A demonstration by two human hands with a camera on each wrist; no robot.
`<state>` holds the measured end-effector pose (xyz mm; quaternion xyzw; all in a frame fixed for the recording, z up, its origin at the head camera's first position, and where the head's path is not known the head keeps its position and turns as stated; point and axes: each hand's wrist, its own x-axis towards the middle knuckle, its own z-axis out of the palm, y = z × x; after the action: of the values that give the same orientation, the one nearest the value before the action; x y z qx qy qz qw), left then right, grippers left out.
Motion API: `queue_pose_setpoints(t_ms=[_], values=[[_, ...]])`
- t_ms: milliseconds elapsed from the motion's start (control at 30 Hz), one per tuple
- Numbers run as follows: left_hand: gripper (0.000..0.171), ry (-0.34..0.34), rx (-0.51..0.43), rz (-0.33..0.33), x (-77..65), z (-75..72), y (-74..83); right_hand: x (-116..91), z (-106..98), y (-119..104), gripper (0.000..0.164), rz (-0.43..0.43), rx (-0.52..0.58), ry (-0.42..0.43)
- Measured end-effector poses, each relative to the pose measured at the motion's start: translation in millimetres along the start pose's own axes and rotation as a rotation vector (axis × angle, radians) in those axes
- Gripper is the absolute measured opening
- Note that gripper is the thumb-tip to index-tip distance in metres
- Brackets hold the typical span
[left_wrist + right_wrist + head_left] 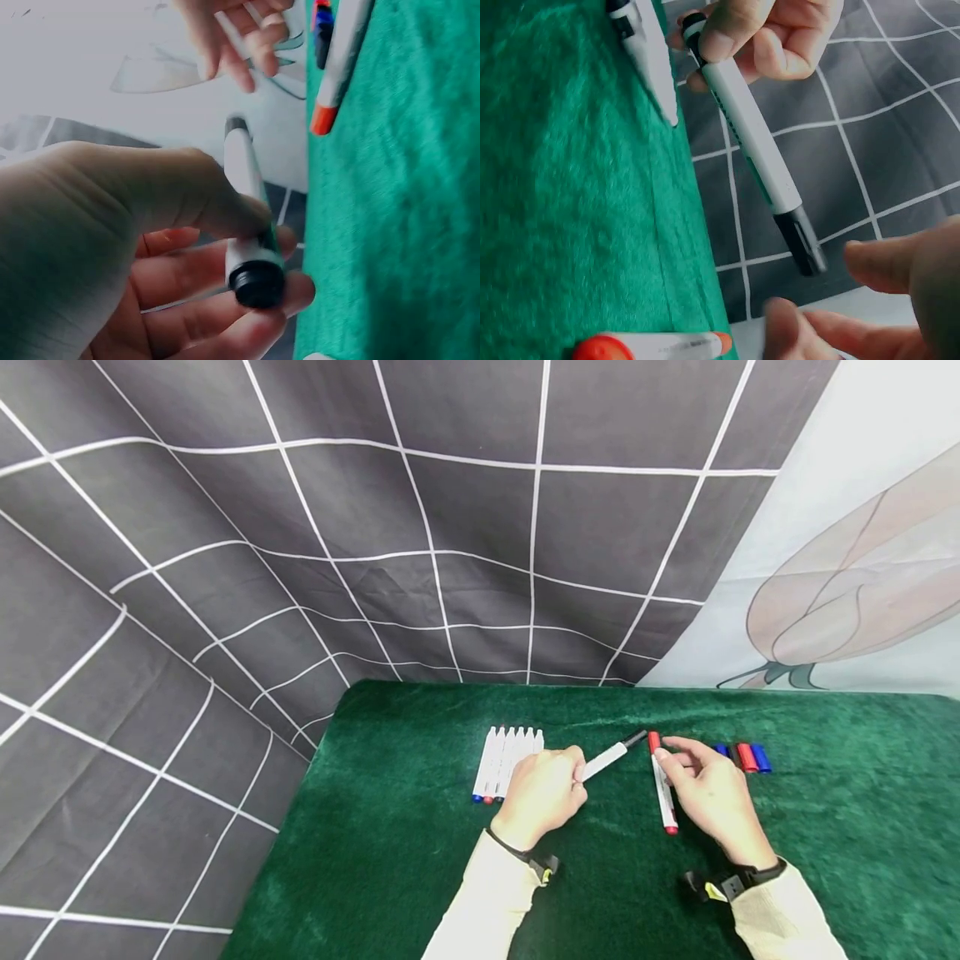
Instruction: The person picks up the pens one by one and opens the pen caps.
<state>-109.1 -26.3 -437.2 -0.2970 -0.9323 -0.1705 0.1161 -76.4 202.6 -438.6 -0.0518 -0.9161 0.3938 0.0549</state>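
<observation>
My left hand (543, 793) pinches a whiteboard marker (603, 762) near its black end plug, its black cap (801, 241) pointing toward my right hand (712, 789). In the right wrist view the marker tilts above the cloth. My right hand's thumb (885, 264) and fingers are spread, nothing between them, close to that cap. Beneath this hand, a red-capped marker (665, 797) lies on the cloth, overlapped by the thumb in the head view.
Several white markers without caps (491, 764) lie side by side left of my left hand, partly hidden by it. Loose blue, black and red caps (747, 757) lie right of my right hand. Green cloth (375, 860) covers the table; a grey checked curtain (480, 585) hangs behind.
</observation>
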Motion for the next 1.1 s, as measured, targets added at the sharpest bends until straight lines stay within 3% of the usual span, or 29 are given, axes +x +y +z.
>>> queue_pose_setpoints(t_ms=[133,233,433,700,900,1100], values=[[0.018,0.008,-0.019,0.014,-1.0,-7.6,-5.4,0,-1,-3,0.055,0.04,0.127,-0.145],[0.019,0.007,-0.001,0.023,-1.5,-11.5,-8.5,0,-1,-6,0.057,0.064,0.232,-0.201],[0.021,0.031,0.025,0.022,-2.2,-16.0,-12.2,-2,2,-9,0.048,0.071,0.258,-0.24],[0.023,0.18,0.054,0.044,-0.8,-15.3,-9.3,-4,7,-11,0.041,0.077,0.372,-0.297],[0.03,0.148,0.128,0.109,1.8,-12.6,2.2,-5,12,-14,0.041,0.124,0.438,-0.302],[0.026,0.147,0.153,0.164,1.9,-8.1,6.8,-6,19,-12,0.039,0.113,0.534,-0.34]])
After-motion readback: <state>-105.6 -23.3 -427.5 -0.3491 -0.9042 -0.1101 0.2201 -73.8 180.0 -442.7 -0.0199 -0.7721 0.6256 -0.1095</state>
